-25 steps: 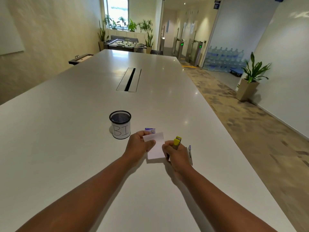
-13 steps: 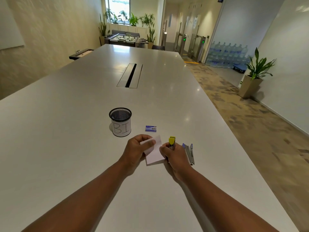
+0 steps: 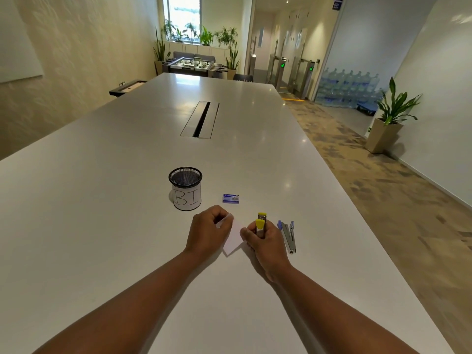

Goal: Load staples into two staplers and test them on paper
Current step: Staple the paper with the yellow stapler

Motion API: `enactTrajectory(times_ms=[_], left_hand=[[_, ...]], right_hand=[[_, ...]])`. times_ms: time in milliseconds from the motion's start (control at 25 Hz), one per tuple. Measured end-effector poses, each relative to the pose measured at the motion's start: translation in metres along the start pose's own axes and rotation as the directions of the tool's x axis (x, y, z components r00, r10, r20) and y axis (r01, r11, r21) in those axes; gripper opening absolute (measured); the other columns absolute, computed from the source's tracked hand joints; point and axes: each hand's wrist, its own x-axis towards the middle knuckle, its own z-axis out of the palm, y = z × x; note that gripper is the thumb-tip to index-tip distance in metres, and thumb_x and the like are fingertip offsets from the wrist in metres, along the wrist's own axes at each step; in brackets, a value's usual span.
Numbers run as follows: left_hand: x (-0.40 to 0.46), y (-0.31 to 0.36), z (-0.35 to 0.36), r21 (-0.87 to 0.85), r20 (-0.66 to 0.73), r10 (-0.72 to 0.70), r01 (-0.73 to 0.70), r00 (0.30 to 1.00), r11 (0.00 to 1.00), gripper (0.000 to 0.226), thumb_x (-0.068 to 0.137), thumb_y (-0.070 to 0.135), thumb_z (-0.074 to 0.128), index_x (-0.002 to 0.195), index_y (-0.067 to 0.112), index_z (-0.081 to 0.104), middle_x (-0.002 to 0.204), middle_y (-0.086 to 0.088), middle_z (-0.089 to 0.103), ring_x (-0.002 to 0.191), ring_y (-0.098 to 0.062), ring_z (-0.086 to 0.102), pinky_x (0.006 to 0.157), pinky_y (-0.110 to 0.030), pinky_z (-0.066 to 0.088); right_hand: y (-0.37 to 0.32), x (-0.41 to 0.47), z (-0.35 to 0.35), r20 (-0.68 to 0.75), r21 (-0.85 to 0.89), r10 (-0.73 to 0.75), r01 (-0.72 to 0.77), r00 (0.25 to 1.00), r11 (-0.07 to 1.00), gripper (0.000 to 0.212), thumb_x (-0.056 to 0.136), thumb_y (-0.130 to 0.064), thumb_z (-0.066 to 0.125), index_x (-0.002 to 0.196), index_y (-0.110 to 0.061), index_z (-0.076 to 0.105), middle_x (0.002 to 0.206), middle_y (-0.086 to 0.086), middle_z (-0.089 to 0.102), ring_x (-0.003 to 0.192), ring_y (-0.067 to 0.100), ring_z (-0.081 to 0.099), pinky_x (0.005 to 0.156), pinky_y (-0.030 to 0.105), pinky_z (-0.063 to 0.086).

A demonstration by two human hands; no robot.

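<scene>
Left hand (image 3: 209,229) pinching paper (image 3: 233,240) low over worktop (image 3: 102,200) | right hand (image 3: 265,241) gripping yellow stapler (image 3: 261,223) beside it | paper thin, floppy: hold near edge | stapler rigid, light: squeeze mid-body | blue stapler (image 3: 288,235) lying open alongside

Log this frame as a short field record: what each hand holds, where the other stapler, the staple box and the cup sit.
left hand: pinches the paper by its far edge
right hand: grips the yellow stapler, nose pointing away
blue stapler: lies on the table, opened out, right of the right hand
staple box: on the table, beyond the hands
mesh cup: upright, left of the box, marked BI
</scene>
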Motion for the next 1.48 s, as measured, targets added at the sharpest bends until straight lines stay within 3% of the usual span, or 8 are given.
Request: enactTrajectory(times_ms=[240, 440, 840, 1000, 1120, 1280, 1360, 1480], left_hand=[[-0.017, -0.002, 0.008, 0.018, -0.051, 0.099, -0.098, 0.994, 0.995, 0.005, 0.093, 0.026, 0.069, 0.089, 0.028, 0.071, 0.079, 0.021, 0.07, 0.08, -0.002, 0.067, 0.063, -0.014, 0.052], [-0.024, -0.01, 0.013, 0.153, -0.008, 0.31, -0.305, 0.951, 0.94, 0.02, 0.092, 0.008, 0.069, 0.109, 0.011, 0.077, 0.102, -0.002, 0.078, 0.092, 0.0, 0.067, 0.084, -0.005, 0.05], [-0.027, -0.01, 0.017, 0.28, 0.142, 0.274, -0.304, 0.951, 0.911, 0.038, 0.1, 0.02, 0.055, 0.138, 0.016, 0.062, 0.138, -0.002, 0.064, 0.127, -0.014, 0.06, 0.105, -0.021, 0.044], [-0.028, -0.008, 0.017, 0.305, 0.165, 0.259, -0.299, 0.952, 0.904, 0.041, 0.1, 0.02, 0.052, 0.139, 0.017, 0.061, 0.142, -0.001, 0.061, 0.127, -0.017, 0.059, 0.102, -0.033, 0.052], [-0.029, -0.01, 0.017, 0.296, 0.209, 0.239, -0.294, 0.948, 0.909, 0.054, 0.096, 0.03, 0.055, 0.147, 0.015, 0.051, 0.146, 0.001, 0.056, 0.132, -0.014, 0.055, 0.105, -0.032, 0.05], [-0.028, -0.005, 0.009, -0.023, 0.308, 0.173, -0.174, 0.935, 0.984, 0.055, 0.091, 0.037, 0.055, 0.145, 0.027, 0.053, 0.142, 0.015, 0.054, 0.133, 0.005, 0.047, 0.104, -0.012, 0.04], [-0.023, -0.005, 0.004, -0.126, 0.33, 0.07, -0.03, 0.941, 0.992, 0.042, 0.091, 0.033, 0.05, 0.13, 0.034, 0.064, 0.129, 0.018, 0.063, 0.122, 0.005, 0.055, 0.102, -0.017, 0.045], [-0.016, -0.008, 0.002, -0.308, 0.42, -0.09, 0.235, 0.903, 0.922, 0.022, 0.089, 0.023, 0.05, 0.103, 0.024, 0.068, 0.097, 0.002, 0.067, 0.091, -0.022, 0.063, 0.08, -0.04, 0.051]], right_hand=[[0.004, 0.001, -0.001, 0.021, -0.031, -0.003, 0.004, 1.0, 1.0, 0.005, 0.089, -0.01, 0.072, 0.088, -0.014, 0.069, 0.078, 0.002, 0.069, 0.075, 0.016, 0.064, 0.076, 0.034, 0.055], [0.006, 0.001, -0.003, 0.043, 0.062, 0.052, -0.054, 0.998, 0.997, 0.012, 0.092, -0.007, 0.068, 0.093, -0.016, 0.075, 0.081, -0.004, 0.072, 0.082, 0.015, 0.067, 0.076, 0.027, 0.054], [0.002, -0.002, -0.004, 0.131, 0.259, 0.008, -0.042, 0.991, 0.965, 0.033, 0.098, -0.026, 0.065, 0.087, 0.006, 0.069, 0.068, 0.012, 0.064, 0.062, 0.021, 0.057, 0.058, 0.028, 0.05], [0.0, -0.005, -0.003, 0.163, 0.192, -0.056, 0.024, 0.985, 0.981, 0.024, 0.094, -0.028, 0.071, 0.074, -0.015, 0.075, 0.069, 0.005, 0.071, 0.064, 0.013, 0.065, 0.063, 0.022, 0.053], [0.001, -0.003, -0.003, 0.141, 0.172, -0.03, 0.005, 0.99, 0.985, 0.024, 0.096, -0.016, 0.068, 0.073, -0.014, 0.073, 0.069, 0.007, 0.069, 0.066, 0.018, 0.064, 0.068, 0.032, 0.053], [0.003, -0.001, -0.004, 0.146, 0.269, 0.023, -0.062, 0.989, 0.961, 0.031, 0.097, -0.008, 0.063, 0.07, -0.022, 0.071, 0.066, 0.005, 0.064, 0.064, 0.018, 0.06, 0.066, 0.032, 0.053], [0.004, 0.0, -0.005, 0.126, 0.199, 0.023, -0.048, 0.992, 0.979, 0.023, 0.097, -0.009, 0.063, 0.077, -0.015, 0.071, 0.068, 0.005, 0.066, 0.066, 0.016, 0.061, 0.066, 0.029, 0.054], [0.005, 0.002, -0.004, 0.124, 0.171, 0.04, -0.061, 0.991, 0.983, 0.02, 0.096, -0.008, 0.061, 0.076, -0.009, 0.063, 0.064, 0.006, 0.059, 0.062, 0.02, 0.057, 0.061, 0.028, 0.051]])
